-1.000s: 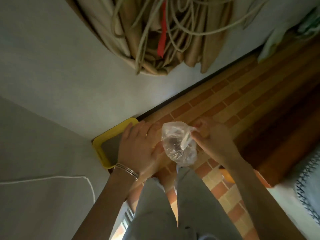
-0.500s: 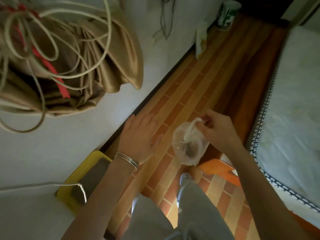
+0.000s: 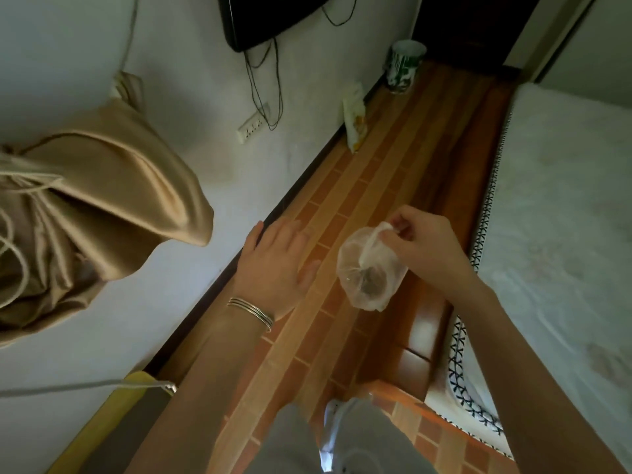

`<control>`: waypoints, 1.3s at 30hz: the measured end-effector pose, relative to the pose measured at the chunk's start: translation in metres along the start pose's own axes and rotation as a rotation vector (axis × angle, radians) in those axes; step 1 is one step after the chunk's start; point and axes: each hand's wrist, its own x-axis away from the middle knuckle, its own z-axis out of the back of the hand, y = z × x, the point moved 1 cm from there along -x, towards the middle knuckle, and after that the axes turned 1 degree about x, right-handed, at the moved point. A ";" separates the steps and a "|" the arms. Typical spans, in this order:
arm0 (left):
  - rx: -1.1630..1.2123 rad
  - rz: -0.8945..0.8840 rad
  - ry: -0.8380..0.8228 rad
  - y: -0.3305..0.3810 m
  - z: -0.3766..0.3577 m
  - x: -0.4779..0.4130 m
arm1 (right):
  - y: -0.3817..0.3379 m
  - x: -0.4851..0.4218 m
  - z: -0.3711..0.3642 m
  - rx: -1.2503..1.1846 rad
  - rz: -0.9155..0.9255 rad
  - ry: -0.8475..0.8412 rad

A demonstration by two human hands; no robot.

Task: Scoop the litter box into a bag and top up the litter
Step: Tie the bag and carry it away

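Observation:
A small clear plastic bag (image 3: 371,273) hangs in mid-air over the tiled floor, with a dark clump of scooped litter at its bottom. My right hand (image 3: 420,241) pinches the bag's twisted white neck from above. To the left of the bag my left hand (image 3: 273,265) hovers with its fingers straight and spread, touching nothing, a few thin bangles on its wrist. The yellow litter box (image 3: 113,415) lies at the lower left against the wall, only its rim and a grey corner showing.
A white bed (image 3: 561,234) with a patterned edge runs along the right. A tied-up tan curtain (image 3: 95,206) hangs on the left wall. Far down the floor strip stand a green and white cup (image 3: 405,66) and a packet (image 3: 355,121). My legs in grey trousers (image 3: 342,439) are below.
The view has swung up and away from the litter box toward the far end of the room. My left hand let go of the bag a second ago; my right hand still carries it.

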 end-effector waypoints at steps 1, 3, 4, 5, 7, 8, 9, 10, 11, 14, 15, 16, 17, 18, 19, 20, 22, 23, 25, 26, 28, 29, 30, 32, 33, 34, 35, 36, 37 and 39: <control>-0.008 -0.010 -0.005 0.003 -0.003 -0.010 | 0.004 -0.008 0.006 -0.004 -0.004 0.010; -0.017 -0.029 -0.016 0.007 -0.007 -0.029 | 0.011 -0.023 0.015 0.000 0.000 0.022; -0.020 -0.036 -0.027 0.008 -0.010 -0.038 | 0.015 -0.030 0.018 0.003 0.003 0.024; -0.022 -0.044 -0.040 0.009 -0.013 -0.048 | 0.019 -0.037 0.020 0.006 0.004 0.029; -0.015 -0.067 -0.062 0.009 -0.021 -0.067 | 0.027 -0.051 0.024 0.008 -0.007 0.043; -0.007 -0.076 -0.065 0.009 -0.025 -0.077 | 0.032 -0.059 0.026 0.006 -0.013 0.050; 0.003 -0.082 -0.065 0.007 -0.029 -0.087 | 0.036 -0.068 0.028 0.003 -0.020 0.055; 0.012 -0.083 -0.062 0.005 -0.034 -0.099 | 0.040 -0.076 0.030 -0.001 -0.026 0.057; 0.020 -0.079 -0.057 0.003 -0.039 -0.111 | 0.044 -0.087 0.032 -0.001 -0.031 0.057; 0.043 -0.076 -0.055 -0.005 -0.054 -0.151 | 0.054 -0.122 0.038 0.011 -0.050 0.071; 0.042 -0.088 -0.061 -0.007 -0.058 -0.167 | 0.056 -0.135 0.041 0.013 -0.061 0.079; 0.038 -0.105 -0.060 -0.010 -0.061 -0.183 | 0.057 -0.149 0.044 0.013 -0.073 0.088; 0.035 -0.128 -0.058 -0.013 -0.064 -0.200 | 0.058 -0.163 0.046 0.014 -0.084 0.098; 0.033 -0.152 -0.058 -0.017 -0.065 -0.217 | 0.059 -0.179 0.049 0.017 -0.092 0.108; 0.032 -0.174 -0.065 -0.021 -0.066 -0.236 | 0.058 -0.194 0.051 0.021 -0.099 0.118; 0.034 -0.192 -0.071 -0.026 -0.066 -0.254 | 0.058 -0.210 0.053 0.021 -0.105 0.132; 0.044 -0.224 -0.060 -0.033 -0.064 -0.291 | 0.058 -0.241 0.056 0.014 -0.119 0.164; 0.045 -0.243 -0.048 -0.037 -0.064 -0.307 | 0.059 -0.255 0.057 0.012 -0.126 0.177; 0.049 -0.282 -0.030 -0.042 -0.064 -0.337 | 0.061 -0.281 0.059 0.009 -0.135 0.188; 0.052 -0.299 -0.032 -0.044 -0.064 -0.351 | 0.063 -0.293 0.059 0.011 -0.134 0.182; 0.054 -0.310 -0.053 -0.048 -0.066 -0.375 | 0.066 -0.313 0.061 0.027 -0.128 0.165; 0.053 -0.308 -0.063 -0.050 -0.068 -0.385 | 0.068 -0.323 0.062 0.034 -0.128 0.158; 0.054 -0.304 -0.072 -0.052 -0.070 -0.395 | 0.070 -0.332 0.064 0.032 -0.133 0.154; 0.049 -0.308 -0.084 -0.054 -0.075 -0.416 | 0.076 -0.351 0.069 0.015 -0.148 0.151; 0.047 -0.314 -0.089 -0.054 -0.079 -0.427 | 0.080 -0.360 0.072 0.008 -0.152 0.145; 0.048 -0.318 -0.094 -0.054 -0.083 -0.437 | 0.084 -0.370 0.075 0.005 -0.156 0.134; 0.048 -0.319 -0.097 -0.054 -0.088 -0.447 | 0.088 -0.380 0.077 0.004 -0.162 0.116; 0.049 -0.320 -0.095 -0.053 -0.093 -0.457 | 0.094 -0.390 0.079 0.007 -0.168 0.094; 0.051 -0.319 -0.088 -0.052 -0.098 -0.467 | 0.100 -0.401 0.081 0.013 -0.171 0.075; 0.056 -0.315 -0.072 -0.048 -0.110 -0.488 | 0.111 -0.423 0.085 0.022 -0.170 0.048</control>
